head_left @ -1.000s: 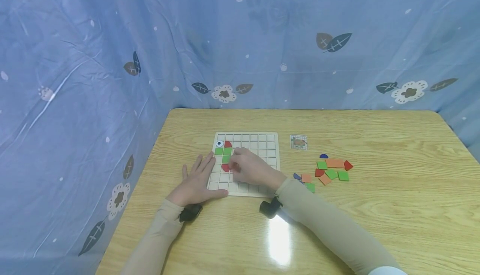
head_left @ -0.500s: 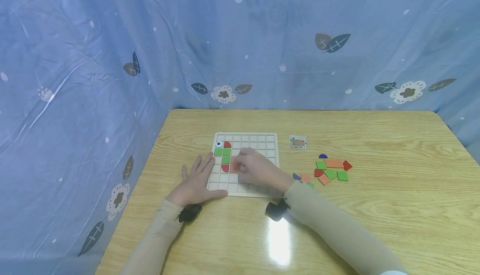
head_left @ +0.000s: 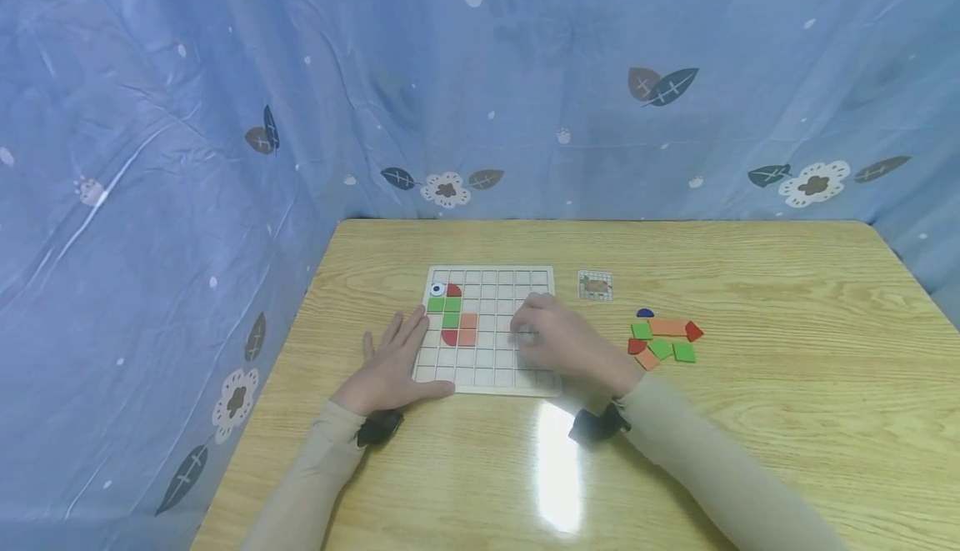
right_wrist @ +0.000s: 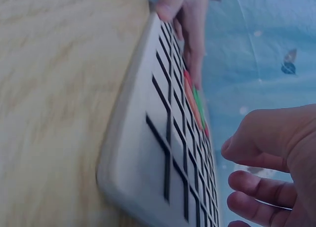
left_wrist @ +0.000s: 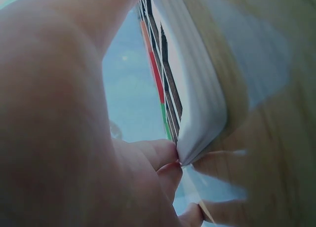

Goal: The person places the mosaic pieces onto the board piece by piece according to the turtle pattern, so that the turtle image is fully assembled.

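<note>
A pale gridded board lies on the table. On its left side are a white eye piece, red rounded corner pieces, several green squares and two orange squares, one above the other. My left hand rests at the board's left edge, fingers spread, thumb at the near left corner. Over the board's right part hovers my right hand, slightly blurred. In the right wrist view its fingers bend loosely with nothing between them, apart from the board.
Loose pieces lie right of the board: an orange rectangle, a blue half-circle, several green pieces, red pieces and an orange square. A small picture card lies behind them. A blue patterned curtain hangs beyond the table.
My right hand has let go of the orange piece and moved right, uncovering two orange squares on the board. Its arm now covers some loose pieces. My left hand stays put.
</note>
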`<state>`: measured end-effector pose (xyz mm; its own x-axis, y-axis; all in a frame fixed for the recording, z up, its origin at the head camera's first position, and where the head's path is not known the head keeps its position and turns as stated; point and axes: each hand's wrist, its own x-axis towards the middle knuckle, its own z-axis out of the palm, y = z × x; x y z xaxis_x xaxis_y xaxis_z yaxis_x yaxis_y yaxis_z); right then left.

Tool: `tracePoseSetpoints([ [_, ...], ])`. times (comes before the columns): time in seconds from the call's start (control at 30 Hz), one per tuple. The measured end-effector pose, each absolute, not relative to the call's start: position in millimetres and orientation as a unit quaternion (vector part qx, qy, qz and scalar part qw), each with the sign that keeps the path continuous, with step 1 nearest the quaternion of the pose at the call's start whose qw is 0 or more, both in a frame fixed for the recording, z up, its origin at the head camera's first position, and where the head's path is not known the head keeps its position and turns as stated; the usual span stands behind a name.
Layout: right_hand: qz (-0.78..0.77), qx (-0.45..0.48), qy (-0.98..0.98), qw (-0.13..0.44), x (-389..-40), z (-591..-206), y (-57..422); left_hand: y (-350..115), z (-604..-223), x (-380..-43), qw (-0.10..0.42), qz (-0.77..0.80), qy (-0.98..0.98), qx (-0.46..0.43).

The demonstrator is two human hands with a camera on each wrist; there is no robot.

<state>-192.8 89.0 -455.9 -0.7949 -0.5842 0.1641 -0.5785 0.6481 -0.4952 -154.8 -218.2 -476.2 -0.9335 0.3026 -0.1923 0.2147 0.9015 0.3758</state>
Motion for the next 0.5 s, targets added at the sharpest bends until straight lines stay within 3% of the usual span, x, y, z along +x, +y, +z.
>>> tracePoseSetpoints([
  [0.5, -0.256, -0.313, 0.912, -0.067, -189, -453, 149, -219, -477, -155, 0.121, 0.174, 0.967, 0.139],
])
